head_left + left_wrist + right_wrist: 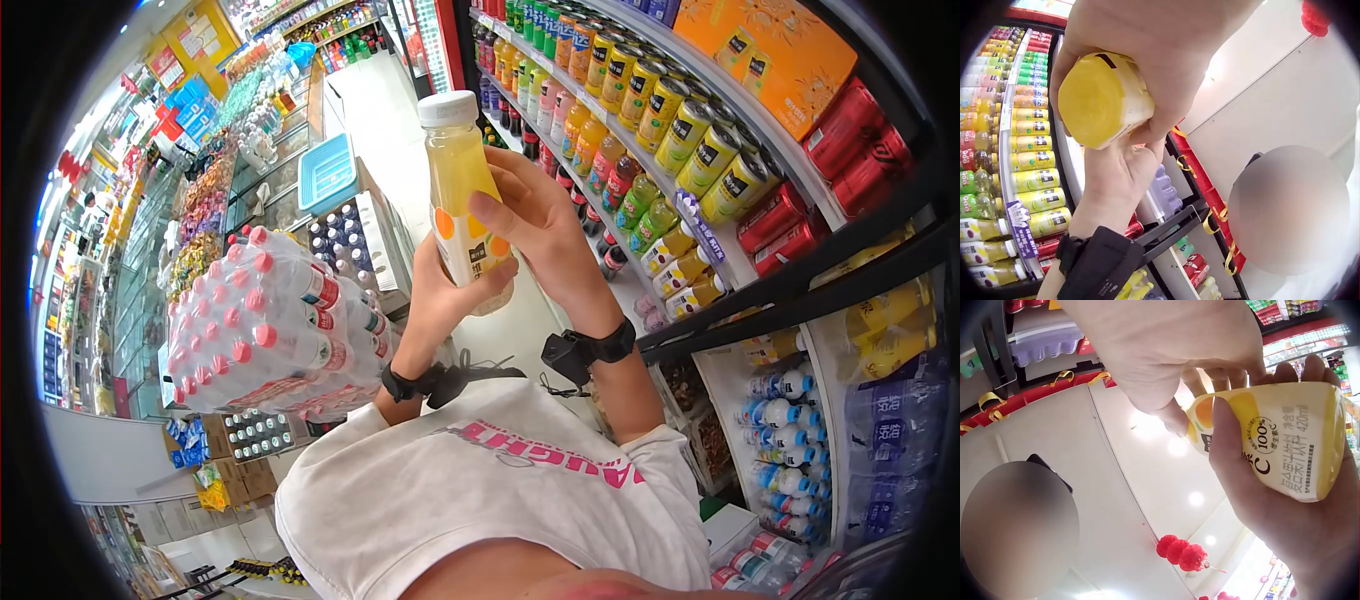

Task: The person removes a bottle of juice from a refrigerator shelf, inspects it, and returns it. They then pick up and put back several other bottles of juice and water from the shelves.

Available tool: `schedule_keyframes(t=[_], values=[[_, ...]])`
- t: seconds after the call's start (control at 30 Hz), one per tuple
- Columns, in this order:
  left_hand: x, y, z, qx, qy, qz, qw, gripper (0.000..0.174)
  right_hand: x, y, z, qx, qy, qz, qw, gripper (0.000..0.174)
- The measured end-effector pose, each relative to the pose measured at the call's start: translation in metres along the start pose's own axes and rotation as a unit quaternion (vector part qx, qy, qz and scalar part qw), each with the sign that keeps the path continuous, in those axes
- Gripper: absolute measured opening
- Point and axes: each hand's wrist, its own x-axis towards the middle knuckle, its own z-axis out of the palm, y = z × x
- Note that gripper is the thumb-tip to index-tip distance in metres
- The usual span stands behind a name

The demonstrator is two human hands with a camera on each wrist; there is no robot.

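A bottle of yellow juice [458, 185] with a white cap and an orange-dotted label is held up in front of the chest, slightly tilted. My left hand [436, 295] grips it low down, thumb across the label. Higher up, my right hand [545, 215] holds its side, with the thumb on the front and the fingers behind. The left wrist view looks onto the yellow base of the bottle [1092, 103]. Small print on the label [1288, 440] faces the right wrist camera, where both thumbs lie on the bottle.
Shelves of drink cans [655, 105] and bottles run along the right. Shrink-wrapped bottles with pink caps [255, 320] are stacked at the left, near a blue basket [327, 175] and a glass counter. Wristbands with cameras sit on both wrists.
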Motion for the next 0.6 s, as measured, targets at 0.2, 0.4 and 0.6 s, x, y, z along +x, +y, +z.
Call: schedule_keyframes(t=[0.2,0.4,0.6], values=[[-0.006,0.004,0.020,0.002,0.000,-0.003,1.000,0.047,-0.013,-0.011,-0.010,0.002,-0.004,-0.012,1.000,0.059],[-0.014,0.011,0.047,0.023,0.019,-0.012,0.999,0.046,-0.029,-0.021,-0.026,0.000,-0.019,-0.016,1.000,0.058],[-0.023,0.012,0.075,0.010,0.019,-0.038,0.999,0.046,-0.041,-0.029,-0.043,0.053,-0.029,-0.004,0.998,0.052]])
